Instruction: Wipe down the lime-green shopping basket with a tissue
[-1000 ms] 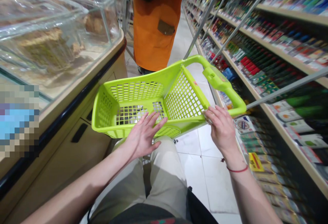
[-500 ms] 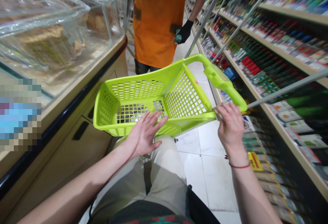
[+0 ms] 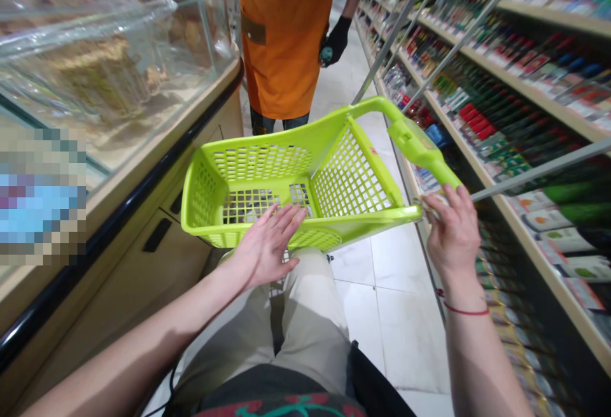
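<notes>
Lime-green plastic shopping cart (image 3: 312, 169) at centre, above white floor tiles (image 3: 405, 340). Left hand (image 3: 272, 242) lies over its near rim, fingers straight, thumb apart; right hand (image 3: 456, 229) curls by its handle (image 3: 415, 140), grip unclear. Ten o'clock: glass-topped wooden counter (image 3: 143, 157); twelve: orange-aproned person (image 3: 289, 35); two: packed shelves (image 3: 563, 114).

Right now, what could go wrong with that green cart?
The green cart could bump the glass case or the shelves, since it sits between them. It might knock the person in the orange apron standing just beyond. The left hand is spread open, not gripping, so it might not stop a roll.
</notes>
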A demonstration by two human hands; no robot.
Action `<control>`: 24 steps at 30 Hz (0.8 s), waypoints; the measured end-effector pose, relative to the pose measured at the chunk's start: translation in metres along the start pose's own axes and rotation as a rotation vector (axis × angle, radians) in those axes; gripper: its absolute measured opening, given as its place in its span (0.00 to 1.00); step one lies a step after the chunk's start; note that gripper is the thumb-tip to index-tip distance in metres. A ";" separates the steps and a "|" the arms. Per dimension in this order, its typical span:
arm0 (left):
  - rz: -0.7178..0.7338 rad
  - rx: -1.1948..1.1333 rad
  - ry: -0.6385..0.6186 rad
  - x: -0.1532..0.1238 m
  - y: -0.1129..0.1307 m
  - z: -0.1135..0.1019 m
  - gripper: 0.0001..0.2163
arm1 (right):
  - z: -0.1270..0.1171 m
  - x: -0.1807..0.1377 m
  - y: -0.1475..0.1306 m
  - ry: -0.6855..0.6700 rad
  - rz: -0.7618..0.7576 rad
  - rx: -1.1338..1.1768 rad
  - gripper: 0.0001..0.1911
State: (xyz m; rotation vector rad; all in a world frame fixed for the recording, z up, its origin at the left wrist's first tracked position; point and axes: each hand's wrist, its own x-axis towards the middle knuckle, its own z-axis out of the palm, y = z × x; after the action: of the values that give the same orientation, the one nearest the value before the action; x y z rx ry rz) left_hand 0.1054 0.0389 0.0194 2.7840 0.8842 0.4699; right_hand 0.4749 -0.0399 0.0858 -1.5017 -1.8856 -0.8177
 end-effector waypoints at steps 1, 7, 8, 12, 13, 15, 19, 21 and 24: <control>-0.004 0.001 -0.005 -0.001 0.000 -0.001 0.44 | 0.001 0.000 -0.001 0.003 0.013 0.010 0.21; -0.011 -0.011 -0.032 -0.001 0.001 -0.004 0.43 | 0.017 -0.005 -0.040 0.006 -0.024 0.009 0.23; -0.009 -0.013 -0.032 -0.001 0.001 -0.003 0.43 | 0.021 -0.005 -0.047 -0.004 -0.036 0.011 0.22; -0.012 -0.011 -0.023 -0.001 -0.001 -0.002 0.43 | 0.033 -0.008 -0.069 -0.043 -0.072 0.028 0.21; -0.011 -0.012 -0.022 -0.001 -0.001 -0.002 0.43 | 0.035 -0.008 -0.072 -0.049 -0.084 0.035 0.21; -0.011 -0.017 -0.023 -0.001 -0.001 -0.002 0.43 | 0.035 -0.008 -0.072 -0.080 -0.119 0.052 0.22; -0.027 -0.019 -0.031 -0.001 -0.001 -0.003 0.42 | 0.024 -0.005 -0.054 -0.136 -0.146 0.044 0.24; -0.036 0.001 -0.033 -0.002 -0.002 -0.005 0.42 | 0.017 -0.005 -0.042 -0.079 -0.099 0.020 0.26; -0.045 0.041 -0.030 -0.005 -0.003 -0.006 0.41 | 0.014 -0.007 -0.033 0.013 -0.031 -0.001 0.28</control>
State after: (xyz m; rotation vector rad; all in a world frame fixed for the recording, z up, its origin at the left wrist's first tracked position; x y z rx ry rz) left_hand 0.0983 0.0391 0.0227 2.7937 0.9581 0.4062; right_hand 0.4432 -0.0393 0.0683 -1.4680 -1.9037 -0.8398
